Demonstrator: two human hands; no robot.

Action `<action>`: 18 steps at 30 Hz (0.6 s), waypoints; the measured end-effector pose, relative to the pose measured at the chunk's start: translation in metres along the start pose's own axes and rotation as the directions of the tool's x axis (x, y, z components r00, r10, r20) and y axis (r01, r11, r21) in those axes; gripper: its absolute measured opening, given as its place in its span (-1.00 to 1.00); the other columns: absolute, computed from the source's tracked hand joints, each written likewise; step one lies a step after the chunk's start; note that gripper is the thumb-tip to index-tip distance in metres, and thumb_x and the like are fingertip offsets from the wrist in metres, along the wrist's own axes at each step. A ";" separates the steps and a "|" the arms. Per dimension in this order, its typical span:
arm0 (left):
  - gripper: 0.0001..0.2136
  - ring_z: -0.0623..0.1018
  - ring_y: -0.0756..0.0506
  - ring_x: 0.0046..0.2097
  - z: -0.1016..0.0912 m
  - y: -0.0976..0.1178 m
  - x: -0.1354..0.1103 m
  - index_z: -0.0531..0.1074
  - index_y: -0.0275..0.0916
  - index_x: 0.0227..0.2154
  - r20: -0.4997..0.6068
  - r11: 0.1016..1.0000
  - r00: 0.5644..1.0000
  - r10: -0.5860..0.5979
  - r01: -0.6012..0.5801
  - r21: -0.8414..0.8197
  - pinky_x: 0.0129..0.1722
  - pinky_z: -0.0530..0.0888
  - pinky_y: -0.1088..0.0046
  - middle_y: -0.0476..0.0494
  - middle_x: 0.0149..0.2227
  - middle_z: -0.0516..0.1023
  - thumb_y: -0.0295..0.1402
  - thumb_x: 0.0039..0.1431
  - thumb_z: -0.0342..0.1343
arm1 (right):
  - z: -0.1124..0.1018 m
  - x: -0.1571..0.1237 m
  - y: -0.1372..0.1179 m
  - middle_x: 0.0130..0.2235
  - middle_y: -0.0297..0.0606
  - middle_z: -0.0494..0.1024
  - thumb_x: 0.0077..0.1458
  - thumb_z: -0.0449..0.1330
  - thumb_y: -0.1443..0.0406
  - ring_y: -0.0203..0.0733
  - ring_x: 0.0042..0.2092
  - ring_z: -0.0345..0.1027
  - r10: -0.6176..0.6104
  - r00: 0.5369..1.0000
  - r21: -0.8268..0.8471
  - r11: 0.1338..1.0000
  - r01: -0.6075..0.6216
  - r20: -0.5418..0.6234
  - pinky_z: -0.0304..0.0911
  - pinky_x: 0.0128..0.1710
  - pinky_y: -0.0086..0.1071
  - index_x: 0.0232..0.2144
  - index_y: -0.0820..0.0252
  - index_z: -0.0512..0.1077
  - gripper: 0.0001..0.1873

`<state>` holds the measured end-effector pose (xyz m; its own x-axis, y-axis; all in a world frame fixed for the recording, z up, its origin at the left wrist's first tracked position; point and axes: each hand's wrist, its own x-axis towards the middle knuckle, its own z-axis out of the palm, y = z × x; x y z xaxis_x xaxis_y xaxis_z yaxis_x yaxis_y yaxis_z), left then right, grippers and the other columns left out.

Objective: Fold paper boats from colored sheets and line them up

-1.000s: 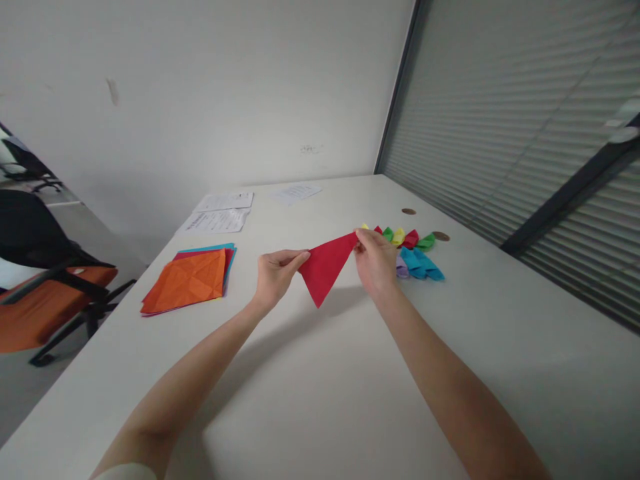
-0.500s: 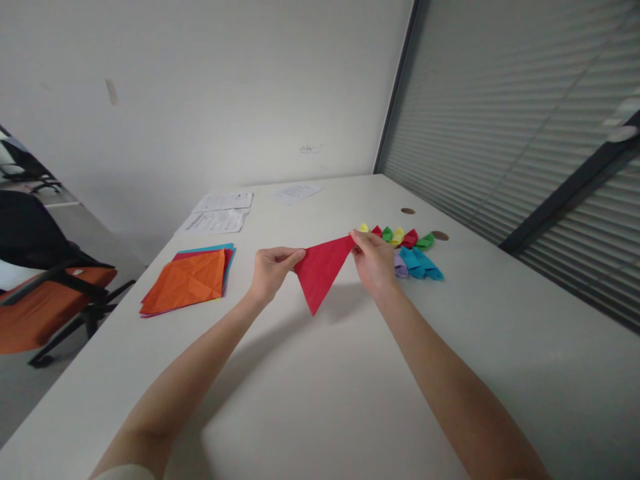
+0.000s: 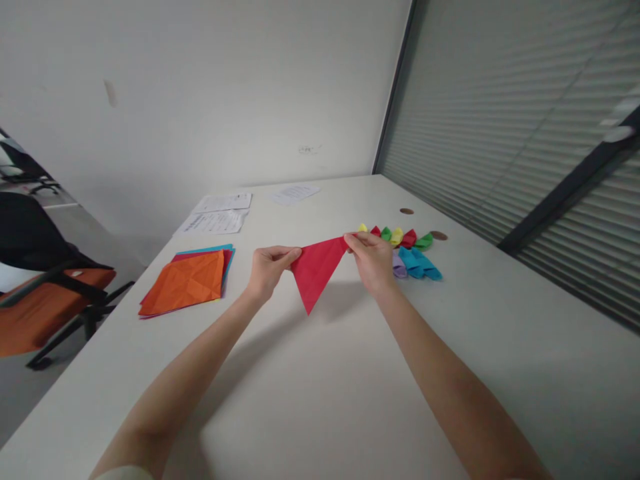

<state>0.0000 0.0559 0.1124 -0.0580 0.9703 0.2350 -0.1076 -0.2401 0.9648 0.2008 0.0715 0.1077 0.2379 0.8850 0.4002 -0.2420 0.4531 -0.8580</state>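
Observation:
A red folded sheet (image 3: 317, 270) hangs above the white table as a triangle with its point down; whether it is paper or thin cloth I cannot tell. My left hand (image 3: 270, 270) pinches its upper left corner between thumb and fingers. At the upper right corner, my right hand (image 3: 371, 260) grips it the same way, covering that end. Just beyond my right hand lie several small folded pieces in yellow, red and green (image 3: 397, 237). Nearer to me, blue folded pieces (image 3: 420, 263) rest beside a lilac one (image 3: 399, 265), partly hidden by the hand.
A stack of flat coloured sheets lies on the left, with a creased orange sheet (image 3: 185, 283) on top. Printed papers (image 3: 215, 220) are at the back left, another paper (image 3: 295, 193) near the wall. An office chair (image 3: 55, 280) stands left of the table (image 3: 300, 400); blinds (image 3: 510, 120) border its right.
Both hands and the red sheet have shifted slightly left in view, the right hand a little more. The grip on both corners stays.

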 end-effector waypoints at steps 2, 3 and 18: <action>-0.69 0.52 -0.04 -0.49 -0.001 0.002 0.000 0.63 -0.32 -0.49 0.006 1.000 1.000 0.015 -0.016 0.015 -0.47 0.49 0.42 -0.18 -0.50 0.62 -0.16 -0.23 0.40 | -0.002 0.001 0.001 -0.53 -0.37 0.50 -0.21 0.43 0.19 -0.32 -0.46 0.25 0.004 1.000 0.005 1.000 -0.004 -0.024 0.18 -0.41 -0.35 -0.55 0.09 0.57 -0.85; -0.69 0.52 -0.05 -0.49 -0.001 0.002 0.000 0.63 -0.32 -0.49 0.010 1.000 1.000 0.021 -0.021 0.022 -0.46 0.50 0.41 -0.18 -0.50 0.62 -0.16 -0.23 0.40 | -0.002 0.002 0.001 -0.54 -0.37 0.49 -0.21 0.43 0.19 -0.32 -0.46 0.25 0.009 1.000 0.011 1.000 -0.008 -0.028 0.18 -0.41 -0.35 -0.56 0.09 0.56 -0.85; -0.73 0.56 -0.08 -0.43 0.003 -0.004 -0.001 0.62 -0.29 -0.48 0.032 0.999 0.999 0.035 -0.035 -0.025 -0.38 0.51 0.36 -0.19 -0.46 0.64 -0.20 -0.22 0.40 | 0.000 0.004 0.000 -0.56 -0.40 0.47 -0.34 0.48 0.18 -0.32 -0.45 0.28 0.102 0.994 0.177 0.980 -0.092 -0.045 0.23 -0.40 -0.32 -0.57 0.06 0.53 -0.77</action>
<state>0.0033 0.0557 0.1090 -0.0300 0.9616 0.2727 -0.1300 -0.2743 0.9528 0.2018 0.0750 0.1098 0.2543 0.9207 0.2960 -0.4256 0.3813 -0.8206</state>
